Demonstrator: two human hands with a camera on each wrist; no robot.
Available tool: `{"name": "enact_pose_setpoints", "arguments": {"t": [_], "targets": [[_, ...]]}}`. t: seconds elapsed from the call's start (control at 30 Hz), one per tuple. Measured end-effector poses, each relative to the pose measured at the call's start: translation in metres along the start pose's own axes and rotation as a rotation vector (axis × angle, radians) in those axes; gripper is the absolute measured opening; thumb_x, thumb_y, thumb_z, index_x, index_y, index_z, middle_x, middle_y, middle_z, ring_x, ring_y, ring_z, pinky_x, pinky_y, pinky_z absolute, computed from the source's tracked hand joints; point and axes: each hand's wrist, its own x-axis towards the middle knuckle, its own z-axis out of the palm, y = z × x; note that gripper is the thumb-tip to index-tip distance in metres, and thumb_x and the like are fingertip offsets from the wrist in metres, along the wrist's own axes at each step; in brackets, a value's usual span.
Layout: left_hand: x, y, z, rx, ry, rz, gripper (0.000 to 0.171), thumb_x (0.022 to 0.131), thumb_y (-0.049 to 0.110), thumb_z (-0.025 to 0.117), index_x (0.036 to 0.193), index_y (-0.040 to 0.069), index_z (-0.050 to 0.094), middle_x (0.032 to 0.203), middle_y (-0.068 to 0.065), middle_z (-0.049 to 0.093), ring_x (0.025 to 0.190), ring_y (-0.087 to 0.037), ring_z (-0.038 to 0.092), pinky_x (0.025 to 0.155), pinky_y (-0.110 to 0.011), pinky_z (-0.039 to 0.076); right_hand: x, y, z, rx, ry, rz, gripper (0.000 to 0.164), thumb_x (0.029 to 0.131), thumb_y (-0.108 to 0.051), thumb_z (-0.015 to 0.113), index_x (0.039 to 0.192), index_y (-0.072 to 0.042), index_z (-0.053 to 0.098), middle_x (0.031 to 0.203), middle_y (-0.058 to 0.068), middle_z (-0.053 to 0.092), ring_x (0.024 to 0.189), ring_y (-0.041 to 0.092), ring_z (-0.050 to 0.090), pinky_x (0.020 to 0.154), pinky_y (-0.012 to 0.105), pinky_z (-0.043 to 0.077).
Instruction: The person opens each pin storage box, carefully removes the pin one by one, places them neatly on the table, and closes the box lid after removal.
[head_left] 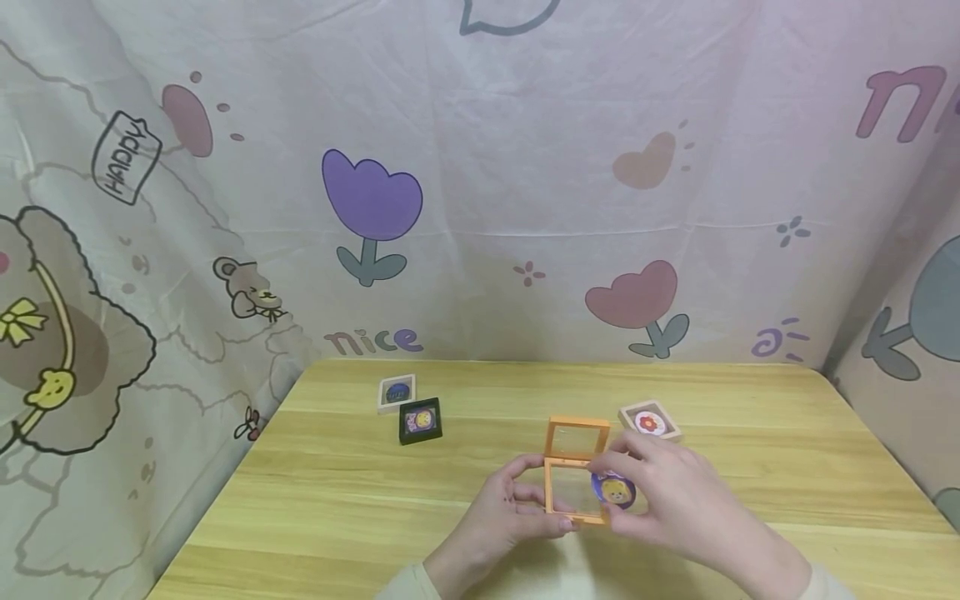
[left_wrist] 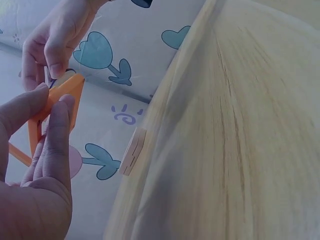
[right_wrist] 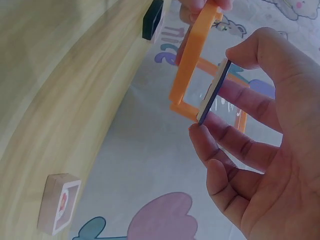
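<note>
One round blue bear-print badge (head_left: 617, 492), rim pinched by right hand (head_left: 671, 492); left hand (head_left: 498, 512) pinches open orange square plastic case (head_left: 572, 486). Loosened rim grip could drop badge.

blue badge (head_left: 617, 491) and pale frame (head_left: 639, 406) partly hidden by the right hand (head_left: 675, 496), both sleeves (head_left: 411, 586) cropped below
</note>
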Motion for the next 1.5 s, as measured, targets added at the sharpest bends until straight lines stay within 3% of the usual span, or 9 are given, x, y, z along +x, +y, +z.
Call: {"name": "enact_pose_setpoints", "arguments": {"t": [0.33, 0.7, 1.0, 1.33, 1.5], "targets": [[-0.001, 0.001, 0.000, 0.003, 0.017, -0.005, 0.079, 0.083, -0.002, 0.087, 0.152, 0.010, 0.051, 0.103, -0.014, 0.081, 0.086, -0.019, 0.081, 0.089, -0.035, 0.067, -0.018, 0.021, -0.003, -0.068, -0.037, 0.071, 0.045, 0.060, -0.023, 0.090, 0.101, -0.036, 0.075, 0.099, -0.022, 0.065, 0.077, -0.005, 0.054, 0.057, 0.018, 0.042], [-0.003, 0.001, -0.005, 0.006, 0.011, -0.008, 0.084, 0.083, 0.001, 0.089, 0.155, 0.008, 0.045, 0.102, -0.009, 0.081, 0.087, -0.018, 0.081, 0.090, -0.033, 0.066, -0.037, 0.047, 0.001, -0.114, -0.169, 0.209, 0.042, 0.065, -0.025, 0.091, 0.102, -0.038, 0.075, 0.103, -0.020, 0.067, 0.076, -0.004, 0.052, 0.054, 0.021, 0.041], [-0.001, 0.001, -0.007, -0.004, 0.009, -0.005, 0.085, 0.083, -0.001, 0.088, 0.156, 0.008, 0.044, 0.102, -0.011, 0.081, 0.088, -0.020, 0.080, 0.088, -0.032, 0.067, -0.049, 0.067, 0.004, -0.116, -0.225, 0.276, 0.038, 0.066, -0.023, 0.089, 0.100, -0.033, 0.078, 0.105, -0.015, 0.071, 0.083, 0.004, 0.064, 0.061, 0.031, 0.053], [-0.003, 0.002, -0.009, -0.006, 0.009, -0.014, 0.087, 0.084, 0.000, 0.088, 0.158, 0.007, 0.042, 0.102, -0.009, 0.081, 0.089, -0.019, 0.081, 0.089, -0.032, 0.067, -0.067, 0.090, 0.010, -0.124, -0.234, 0.288, 0.033, 0.071, -0.028, 0.093, 0.100, -0.032, 0.077, 0.093, -0.021, 0.061, 0.076, -0.002, 0.054, 0.058, 0.027, 0.049], [-0.003, 0.002, -0.009, -0.002, 0.008, -0.012, 0.087, 0.084, 0.001, 0.088, 0.158, 0.007, 0.042, 0.102, -0.009, 0.081, 0.089, -0.019, 0.081, 0.088, -0.032, 0.067, -0.078, 0.101, 0.011, -0.113, -0.283, 0.331, 0.035, 0.071, -0.027, 0.093, 0.101, -0.033, 0.077, 0.093, -0.019, 0.059, 0.077, -0.001, 0.053, 0.060, 0.029, 0.050]]}}
